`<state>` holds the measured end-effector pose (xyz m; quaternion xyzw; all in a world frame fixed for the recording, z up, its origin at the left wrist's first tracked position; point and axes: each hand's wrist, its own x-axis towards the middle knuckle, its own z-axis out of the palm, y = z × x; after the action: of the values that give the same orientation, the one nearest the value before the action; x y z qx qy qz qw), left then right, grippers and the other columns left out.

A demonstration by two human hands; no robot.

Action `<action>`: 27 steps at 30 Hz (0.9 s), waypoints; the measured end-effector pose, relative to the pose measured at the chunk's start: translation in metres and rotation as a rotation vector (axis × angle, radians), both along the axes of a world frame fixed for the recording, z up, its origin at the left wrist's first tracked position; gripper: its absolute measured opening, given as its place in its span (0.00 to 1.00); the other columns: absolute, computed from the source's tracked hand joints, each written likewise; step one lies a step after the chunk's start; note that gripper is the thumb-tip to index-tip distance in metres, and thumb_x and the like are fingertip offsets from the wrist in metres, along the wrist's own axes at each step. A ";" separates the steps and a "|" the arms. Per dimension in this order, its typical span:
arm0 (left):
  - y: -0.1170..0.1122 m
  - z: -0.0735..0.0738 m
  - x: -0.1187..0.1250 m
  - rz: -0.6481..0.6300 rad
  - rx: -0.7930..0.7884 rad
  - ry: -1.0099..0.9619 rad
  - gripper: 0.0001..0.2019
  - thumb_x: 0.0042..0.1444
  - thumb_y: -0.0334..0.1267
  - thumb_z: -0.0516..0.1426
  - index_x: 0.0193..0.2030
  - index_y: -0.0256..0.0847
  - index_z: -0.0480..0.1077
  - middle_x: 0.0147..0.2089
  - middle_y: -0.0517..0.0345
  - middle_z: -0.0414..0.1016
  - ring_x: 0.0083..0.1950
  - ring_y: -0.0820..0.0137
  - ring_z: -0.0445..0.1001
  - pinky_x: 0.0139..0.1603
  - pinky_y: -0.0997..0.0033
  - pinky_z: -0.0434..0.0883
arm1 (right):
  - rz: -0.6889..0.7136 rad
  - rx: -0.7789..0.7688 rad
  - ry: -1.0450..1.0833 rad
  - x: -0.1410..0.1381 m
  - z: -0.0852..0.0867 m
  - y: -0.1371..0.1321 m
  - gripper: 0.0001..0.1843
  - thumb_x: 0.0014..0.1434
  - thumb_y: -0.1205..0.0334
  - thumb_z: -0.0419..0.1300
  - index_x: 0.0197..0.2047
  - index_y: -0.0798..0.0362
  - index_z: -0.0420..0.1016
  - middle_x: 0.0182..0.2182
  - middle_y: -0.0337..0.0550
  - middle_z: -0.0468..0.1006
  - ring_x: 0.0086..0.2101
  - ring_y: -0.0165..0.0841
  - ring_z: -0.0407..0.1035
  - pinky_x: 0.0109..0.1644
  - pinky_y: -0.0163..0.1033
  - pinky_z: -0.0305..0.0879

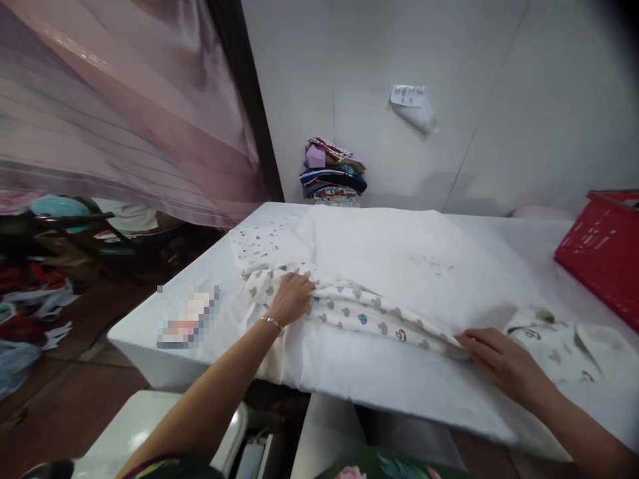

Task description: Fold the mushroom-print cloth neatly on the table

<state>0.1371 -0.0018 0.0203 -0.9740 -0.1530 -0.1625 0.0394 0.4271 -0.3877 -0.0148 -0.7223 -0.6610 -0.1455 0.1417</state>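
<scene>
While both bare hands rest on it, a pale patterned cloth (344, 313) lies along the near side of a white-covered table (142, 319), its print showing grey, blue and red mushroom shapes. The left hand (291, 297), with a bracelet (272, 322) at the wrist, lies over the cloth toward its left end, fingers curved and close together; whether they grip or merely press cannot be told. The right hand (499, 359) touches the cloth toward its right end, fingers narrowly spaced; its thumb is not clearly seen, so a pinch cannot be confirmed. Between the hands the cloth forms long, lengthwise folds. A speckled section (259, 243) lies beyond the left hand, and a crumpled printed section (554, 352) lies just beside the right hand; whether either joins the main length is unclear. Near the table's left edge rests a pixelated object (187, 320). A red basket (604, 253) stands at the far right, and a stack of folded textiles (333, 173) stands against the wall (449, 60).
</scene>
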 end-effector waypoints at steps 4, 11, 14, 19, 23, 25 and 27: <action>-0.028 0.002 -0.052 -0.089 -0.083 0.004 0.09 0.47 0.26 0.53 0.35 0.40 0.69 0.34 0.55 0.70 0.41 0.66 0.68 0.48 0.62 0.62 | 0.026 -0.062 0.090 -0.020 -0.008 -0.030 0.18 0.60 0.55 0.53 0.53 0.44 0.70 0.48 0.44 0.75 0.45 0.36 0.70 0.46 0.40 0.70; -0.051 0.020 -0.064 0.152 -0.360 0.022 0.14 0.60 0.44 0.48 0.47 0.44 0.68 0.42 0.57 0.72 0.36 0.72 0.71 0.39 0.72 0.67 | -0.183 -0.088 0.250 -0.009 0.000 -0.020 0.24 0.59 0.44 0.48 0.47 0.48 0.76 0.44 0.48 0.77 0.43 0.42 0.71 0.48 0.47 0.68; -0.048 0.022 -0.032 0.145 -0.293 -0.034 0.15 0.61 0.41 0.47 0.51 0.46 0.67 0.51 0.56 0.70 0.49 0.69 0.70 0.47 0.70 0.68 | -0.162 -0.139 0.237 -0.001 0.006 -0.010 0.23 0.59 0.44 0.49 0.46 0.48 0.76 0.44 0.48 0.77 0.43 0.42 0.71 0.48 0.48 0.67; -0.035 0.004 0.024 0.087 -0.232 0.112 0.25 0.57 0.30 0.47 0.62 0.45 0.57 0.67 0.56 0.55 0.59 0.66 0.65 0.50 0.67 0.68 | -0.216 -0.209 0.200 0.014 0.013 -0.012 0.20 0.61 0.53 0.46 0.43 0.49 0.76 0.40 0.47 0.78 0.39 0.40 0.72 0.44 0.45 0.67; -0.019 -0.010 0.052 0.134 -0.245 0.286 0.31 0.54 0.26 0.46 0.65 0.47 0.52 0.70 0.56 0.47 0.53 0.64 0.70 0.45 0.65 0.70 | -0.244 -0.225 0.143 0.032 0.015 -0.018 0.19 0.60 0.54 0.48 0.43 0.52 0.76 0.39 0.48 0.78 0.40 0.41 0.71 0.46 0.48 0.64; -0.012 -0.014 0.062 0.144 -0.251 0.331 0.32 0.52 0.25 0.46 0.65 0.46 0.51 0.68 0.54 0.51 0.54 0.63 0.69 0.47 0.64 0.69 | -0.242 -0.243 0.129 0.042 0.017 -0.019 0.17 0.59 0.55 0.48 0.41 0.52 0.76 0.36 0.47 0.79 0.39 0.41 0.71 0.49 0.50 0.62; -0.005 -0.014 0.068 0.148 -0.247 0.363 0.32 0.51 0.25 0.46 0.65 0.45 0.51 0.64 0.51 0.58 0.55 0.62 0.69 0.49 0.64 0.68 | -0.227 -0.227 0.126 0.049 0.022 -0.018 0.16 0.59 0.56 0.49 0.38 0.51 0.76 0.35 0.45 0.79 0.37 0.39 0.72 0.52 0.53 0.59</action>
<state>0.2052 -0.0067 0.0059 -0.9708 -0.2329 0.0388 -0.0412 0.4766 -0.4054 0.0075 -0.8115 -0.5770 -0.0396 0.0831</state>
